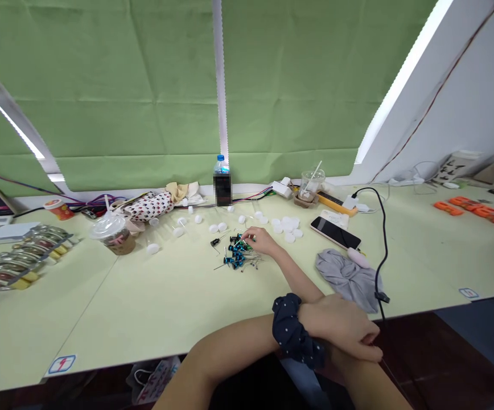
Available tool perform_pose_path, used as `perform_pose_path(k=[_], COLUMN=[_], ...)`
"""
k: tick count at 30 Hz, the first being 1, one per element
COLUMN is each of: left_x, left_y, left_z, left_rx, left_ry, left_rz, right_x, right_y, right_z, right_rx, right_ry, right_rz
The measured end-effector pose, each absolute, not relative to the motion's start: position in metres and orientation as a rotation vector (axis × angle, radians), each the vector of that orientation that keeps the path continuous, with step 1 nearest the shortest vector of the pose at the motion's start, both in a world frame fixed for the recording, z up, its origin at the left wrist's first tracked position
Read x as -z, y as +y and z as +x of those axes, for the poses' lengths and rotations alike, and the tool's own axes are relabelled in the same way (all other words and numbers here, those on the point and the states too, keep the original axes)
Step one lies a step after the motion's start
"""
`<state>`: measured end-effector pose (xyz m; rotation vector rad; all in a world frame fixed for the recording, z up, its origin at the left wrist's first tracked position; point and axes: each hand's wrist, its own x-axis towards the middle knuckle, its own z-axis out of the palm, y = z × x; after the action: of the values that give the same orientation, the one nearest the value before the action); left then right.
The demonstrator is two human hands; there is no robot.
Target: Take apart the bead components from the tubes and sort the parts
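Pale-yellow tabletop point(178, 302), between front and rear edges: blue-and-black cylindrical wire-leaded components point(237, 259), mostly heaped, one apart, handling apparently unfinished; right hand point(260, 240), fingertips drawn together at heap, left hand point(341, 322) half-curled across right forearm point(296, 273), either's grasp indeterminable.

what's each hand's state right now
Left hand: loosely closed, lying across the right forearm, no object visible in it.
Right hand: fingers bent at the blue and black parts; cannot tell if gripping one.

Head view, looking forward and down across table point(165, 302) toward green curtain point(136, 85).
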<state>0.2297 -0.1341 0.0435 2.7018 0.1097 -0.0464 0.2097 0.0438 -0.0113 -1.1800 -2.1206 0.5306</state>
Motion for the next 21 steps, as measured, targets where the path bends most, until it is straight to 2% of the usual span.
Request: perform_pose_path(k=[8, 13, 17, 21], left_x=[-0.046, -0.046, -0.038, -0.019], left_y=[-0.129, -0.121, -0.085, -0.036], left_z=[0.224, 0.184, 0.117, 0.048], left_rx=[-0.005, -0.571, -1.0, -1.036], left_ry=[0.018, -0.054, 0.411, 1.079], left_rz=[2.664, 2.544, 2.546, 2.508], right_x=[0.017, 0.015, 0.016, 0.022], right_y=[0.045, 0.044, 0.049, 0.054], right_z=[0.197, 0.203, 0.222, 0.237], right_rx=[-0.494, -0.475, -0.456, -0.4], right_ry=[-2.165, -2.192, -2.118, -2.034], right_rz=[-1.179, -1.163, -1.29, -1.41])
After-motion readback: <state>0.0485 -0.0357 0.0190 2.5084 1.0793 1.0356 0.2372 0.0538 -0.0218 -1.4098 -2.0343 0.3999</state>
